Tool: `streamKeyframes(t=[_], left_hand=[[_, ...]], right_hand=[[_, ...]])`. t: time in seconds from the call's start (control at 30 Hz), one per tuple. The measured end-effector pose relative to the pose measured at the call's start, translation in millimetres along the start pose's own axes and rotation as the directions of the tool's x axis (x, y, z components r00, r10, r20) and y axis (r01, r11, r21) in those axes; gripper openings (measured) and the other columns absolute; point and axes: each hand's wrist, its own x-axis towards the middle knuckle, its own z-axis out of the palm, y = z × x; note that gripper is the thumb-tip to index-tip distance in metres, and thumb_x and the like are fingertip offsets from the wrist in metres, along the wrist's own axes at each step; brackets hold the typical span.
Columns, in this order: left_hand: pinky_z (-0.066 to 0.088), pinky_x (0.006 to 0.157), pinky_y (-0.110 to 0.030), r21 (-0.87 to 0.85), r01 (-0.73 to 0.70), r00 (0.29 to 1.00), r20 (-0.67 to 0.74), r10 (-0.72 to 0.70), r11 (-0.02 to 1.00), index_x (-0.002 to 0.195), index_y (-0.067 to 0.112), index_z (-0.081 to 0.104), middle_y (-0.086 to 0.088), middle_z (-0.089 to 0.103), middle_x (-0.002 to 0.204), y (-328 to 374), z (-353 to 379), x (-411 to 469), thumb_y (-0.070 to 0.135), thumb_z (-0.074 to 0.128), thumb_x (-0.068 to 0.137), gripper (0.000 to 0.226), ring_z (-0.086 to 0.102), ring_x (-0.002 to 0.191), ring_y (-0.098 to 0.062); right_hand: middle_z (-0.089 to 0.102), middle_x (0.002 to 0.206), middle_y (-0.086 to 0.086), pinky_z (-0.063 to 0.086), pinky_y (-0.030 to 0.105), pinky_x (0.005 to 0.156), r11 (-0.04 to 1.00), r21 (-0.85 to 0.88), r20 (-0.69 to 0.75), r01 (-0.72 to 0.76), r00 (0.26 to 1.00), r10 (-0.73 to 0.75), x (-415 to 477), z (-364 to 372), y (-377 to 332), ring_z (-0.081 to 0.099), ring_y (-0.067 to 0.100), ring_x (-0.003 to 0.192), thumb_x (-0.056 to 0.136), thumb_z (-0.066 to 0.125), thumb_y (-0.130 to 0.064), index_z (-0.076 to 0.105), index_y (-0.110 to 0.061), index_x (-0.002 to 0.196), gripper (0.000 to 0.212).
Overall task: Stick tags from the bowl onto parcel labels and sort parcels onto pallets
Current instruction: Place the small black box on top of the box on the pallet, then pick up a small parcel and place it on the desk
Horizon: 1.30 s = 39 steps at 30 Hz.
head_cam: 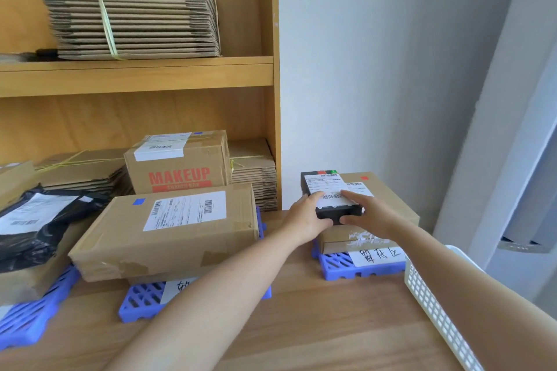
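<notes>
Cardboard fills the nine o'clock side of the view. A strapped bundle of flat cartons (129, 6) lies on the upper shelf (135, 75) at eleven o'clock. Below it the left pallet (21, 325), of blue plastic, carries a black poly mailer (36, 226) with a white label.

Nearer the centre, the middle pallet (141, 301) bears a long brown parcel (168, 229). A blue tag (139, 201) sits at the ten o'clock corner of its label, and a MAKEUP box (177, 166) stands behind it at twelve o'clock.

Two bare forearms reach up from the six o'clock edge over the wooden table (301, 325) to the right pallet (340, 265). The left hand (307, 217) grips the nine o'clock near corner of the small black parcel (328, 193), fingers over the top edge and thumb pressed on the near face.

That parcel sits on top of a brown box (391, 199) stacked on the right pallet; whether it is lifted clear cannot be told. It carries a white label, with a red tag (321, 172) and a green tag (333, 172) side by side at its twelve o'clock edge.

The right hand (370, 214) comes in from four o'clock with its fingers stretched across the label and its thumb hooked on the near face. It pinches the parcel between them, and the two thumbs almost meet.

A handwritten paper sign (373, 254) fronts the right pallet. A white perforated basket (434, 310) stands at five o'clock beside the right forearm.
</notes>
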Motion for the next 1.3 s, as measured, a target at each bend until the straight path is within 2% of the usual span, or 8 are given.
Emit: streamKeyframes(t=[0.13, 0.37, 0.53, 0.67, 0.8, 0.9, 1.13, 1.3], left_hand=[[0.045, 0.105, -0.034, -0.002, -0.003, 1.0, -0.009, 0.003, 1.0, 0.153, 0.03, 0.036, 0.0, 0.051, 0.147, -5, 3, 16, 0.033, 0.074, 0.085, 0.079, 0.053, 0.125, -0.021], [0.047, 0.103, -0.04, 0.01, -0.005, 0.998, -0.07, 0.005, 1.0, 0.155, 0.034, 0.025, -0.001, 0.05, 0.147, -5, 3, 1, 0.037, 0.068, 0.087, 0.08, 0.052, 0.127, -0.022], [0.042, 0.106, -0.035, 0.001, -0.033, 0.995, -0.092, 0.033, 0.999, 0.152, 0.029, 0.035, -0.001, 0.049, 0.148, 5, -13, -44, 0.035, 0.065, 0.091, 0.069, 0.047, 0.133, -0.022], [0.041, 0.106, -0.032, -0.009, -0.081, 0.989, -0.127, 0.08, 0.997, 0.144, 0.024, 0.049, -0.002, 0.058, 0.137, 10, -27, -102, 0.03, 0.065, 0.091, 0.055, 0.05, 0.128, -0.02], [0.037, 0.102, -0.022, -0.022, -0.084, 0.989, -0.121, 0.081, 0.996, 0.14, 0.02, 0.054, 0.001, 0.056, 0.139, -11, -42, -174, 0.026, 0.066, 0.093, 0.049, 0.053, 0.124, -0.016], [0.04, 0.094, -0.023, 0.003, -0.025, 0.992, -0.125, 0.026, 1.0, 0.135, 0.021, 0.058, 0.003, 0.059, 0.132, -49, -58, -223, 0.026, 0.065, 0.092, 0.044, 0.056, 0.12, -0.018], [0.04, 0.095, -0.015, 0.049, 0.156, 0.969, -0.201, -0.143, 0.987, 0.125, 0.024, 0.065, 0.008, 0.065, 0.127, -154, -108, -317, 0.029, 0.067, 0.091, 0.034, 0.059, 0.114, -0.006], [0.042, 0.088, -0.015, 0.059, 0.28, 0.931, -0.262, -0.256, 0.958, 0.119, 0.027, 0.068, 0.012, 0.069, 0.117, -214, -145, -363, 0.026, 0.065, 0.092, 0.027, 0.061, 0.102, -0.002]], right_hand=[[0.051, 0.145, -0.004, 0.046, 0.025, 0.087, 1.0, -0.002, -0.021, -0.027, 0.999, 0.027, 17, 2, 5, 0.052, 0.019, 0.118, 0.087, 0.075, -0.041, 0.034, -0.04, 0.153, 0.077], [0.041, 0.156, -0.001, 0.034, 0.03, 0.108, 0.998, -0.07, -0.068, -0.002, 0.998, -0.003, 1, 6, -9, 0.041, 0.021, 0.14, 0.091, 0.071, -0.037, 0.029, -0.033, 0.156, 0.078], [0.035, 0.159, 0.0, 0.036, 0.041, 0.113, 0.996, -0.084, -0.239, -0.009, 0.971, -0.011, -40, 11, -29, 0.038, 0.026, 0.141, 0.095, 0.065, -0.041, 0.037, -0.032, 0.153, 0.066], [0.051, 0.146, -0.001, 0.042, 0.036, 0.106, 0.997, -0.007, -0.347, 0.08, 0.935, -0.077, -78, 28, -54, 0.051, 0.022, 0.13, 0.094, 0.067, -0.034, 0.052, -0.023, 0.144, 0.053], [0.063, 0.116, 0.001, 0.045, 0.031, 0.082, 0.986, 0.05, -0.297, 0.16, 0.945, -0.138, -124, 68, -96, 0.063, 0.023, 0.098, 0.093, 0.068, -0.022, 0.066, -0.018, 0.122, 0.029], [0.065, 0.107, 0.0, 0.045, 0.029, 0.079, 0.975, 0.049, -0.242, 0.218, 0.949, -0.2, -150, 110, -123, 0.061, 0.019, 0.085, 0.092, 0.069, -0.019, 0.069, -0.018, 0.119, 0.027], [0.066, 0.113, -0.007, 0.046, 0.023, 0.083, 0.963, 0.091, -0.047, 0.253, 0.967, -0.25, -183, 204, -179, 0.062, 0.008, 0.088, 0.094, 0.067, -0.031, 0.066, -0.024, 0.127, 0.034], [0.068, 0.118, -0.003, 0.045, 0.023, 0.087, 0.941, 0.055, 0.108, 0.334, 0.935, -0.338, -194, 259, -226, 0.061, 0.011, 0.09, 0.096, 0.064, -0.026, 0.066, -0.02, 0.128, 0.033]])
